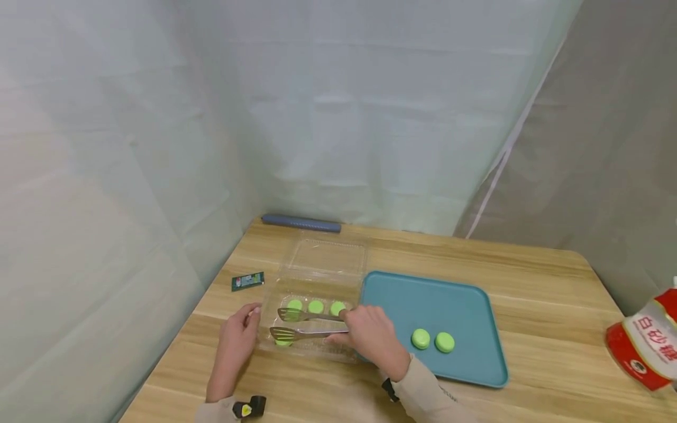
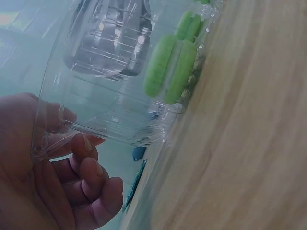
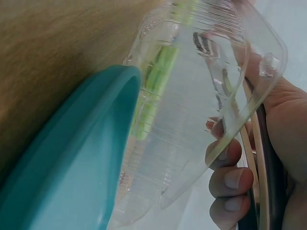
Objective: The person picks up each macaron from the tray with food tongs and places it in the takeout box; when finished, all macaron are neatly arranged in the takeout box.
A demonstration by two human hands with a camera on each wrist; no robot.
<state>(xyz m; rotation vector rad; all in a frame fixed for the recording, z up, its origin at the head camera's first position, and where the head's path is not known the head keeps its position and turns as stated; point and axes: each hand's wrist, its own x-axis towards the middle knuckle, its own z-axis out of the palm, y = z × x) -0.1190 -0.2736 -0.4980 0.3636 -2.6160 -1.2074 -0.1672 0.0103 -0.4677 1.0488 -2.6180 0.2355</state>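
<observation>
My right hand (image 1: pixel 372 335) grips a pair of metal tongs (image 1: pixel 312 333) with slotted heads. The arms of the tongs are spread apart, and their heads lie over the left part of a clear plastic clamshell box (image 1: pixel 338 352). In the left wrist view, a green macaron (image 2: pixel 160 67) stands in the box below the slotted heads, with others behind it. A row of green macarons (image 1: pixel 315 306) lines the back of the box's base. My left hand (image 1: pixel 237 341) holds the box's left rim, fingers bent at its corner. The box's lid (image 1: pixel 328 255) is folded open toward the back.
A blue tray (image 1: pixel 428 294) stands right of the box, bearing two green macarons (image 1: pixel 420 339). A small dark packet (image 1: pixel 247 281) lies on the left, and a long blue box (image 1: pixel 301 223) at the back edge. A red and white bag (image 1: pixel 647 341) stands at far right.
</observation>
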